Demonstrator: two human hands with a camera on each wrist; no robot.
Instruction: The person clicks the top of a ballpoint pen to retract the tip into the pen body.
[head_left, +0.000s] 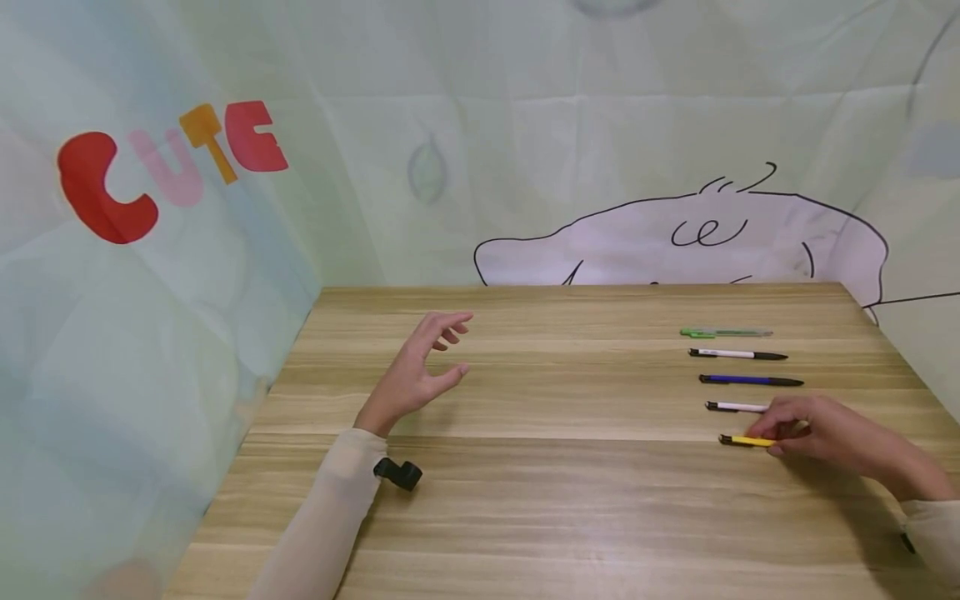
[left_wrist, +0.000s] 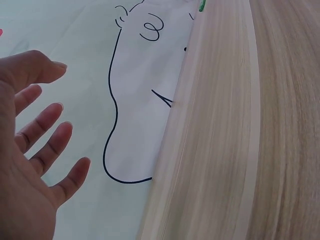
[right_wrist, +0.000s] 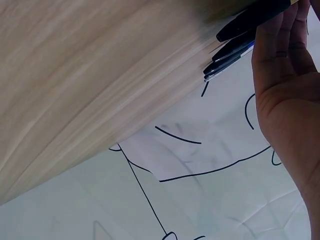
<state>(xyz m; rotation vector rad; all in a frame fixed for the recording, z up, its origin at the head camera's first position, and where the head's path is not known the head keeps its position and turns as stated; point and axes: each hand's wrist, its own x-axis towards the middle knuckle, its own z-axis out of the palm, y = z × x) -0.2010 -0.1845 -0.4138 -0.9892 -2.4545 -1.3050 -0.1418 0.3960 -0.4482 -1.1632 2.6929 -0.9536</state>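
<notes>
Between the thumb and fingers of my right hand [head_left: 832, 437] is a yellow pen [head_left: 744, 440], the nearest of a column of pens. Its black tip end [right_wrist: 252, 21] shows in the right wrist view; the hand covers its middle. Just beyond lies a white pen [head_left: 731, 407], partly hidden by the fingers. Farther back lie a blue pen [head_left: 750, 380], another white pen with a black grip [head_left: 738, 354] and a clear pen with green parts [head_left: 723, 332], all roughly parallel. My left hand [head_left: 416, 367] hovers over the left of the table, fingers spread and relaxed, holding nothing.
The wood-grain table [head_left: 555, 500] ends at a pale fabric backdrop [head_left: 525, 167] with a line-drawn figure. Another fabric side with coloured letters [head_left: 251, 137] stands on the left. A small black device [head_left: 399, 473] is strapped at the left wrist.
</notes>
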